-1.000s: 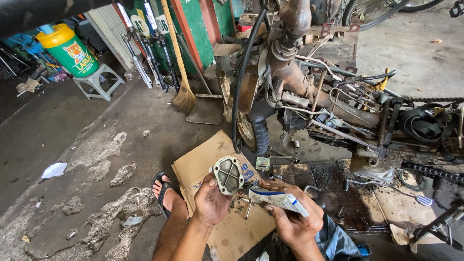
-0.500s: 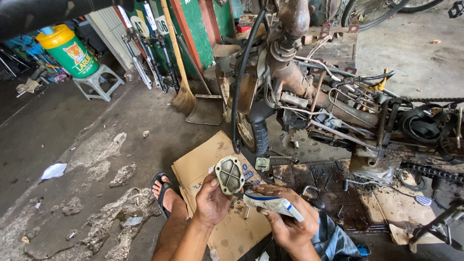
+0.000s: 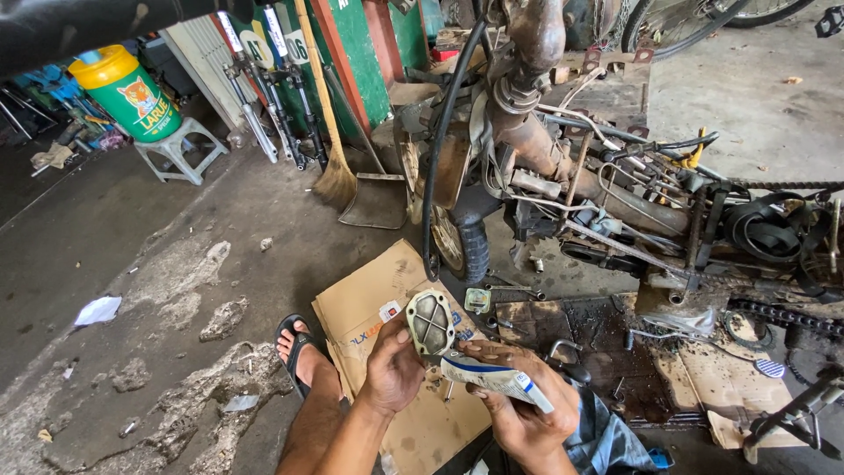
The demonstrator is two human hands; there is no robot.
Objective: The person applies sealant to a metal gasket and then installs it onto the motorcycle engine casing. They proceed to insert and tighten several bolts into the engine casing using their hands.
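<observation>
My left hand [image 3: 393, 368] holds up a rounded metal engine cover [image 3: 430, 323], ribbed face toward me, over a flattened cardboard box [image 3: 369, 303]. My right hand [image 3: 520, 406] grips a white and blue squeeze tube [image 3: 495, 381], its nozzle end pointing at the lower edge of the cover. Both hands are close together at the bottom middle of the head view. My sandalled foot [image 3: 300, 350] rests on the concrete just left of the cardboard.
A stripped motorcycle frame and engine [image 3: 563, 167] stand ahead, with a chain [image 3: 782, 317] and oily cardboard [image 3: 580, 330] to the right. A broom [image 3: 332, 167], dustpan [image 3: 376, 202], fork tubes [image 3: 264, 97], and a green and yellow drum [image 3: 130, 92] on a stool [image 3: 180, 149] are behind left.
The hands shifted slightly; my right hand brought the tube closer to the lower edge of the cover. The cover stays held in the left hand.
</observation>
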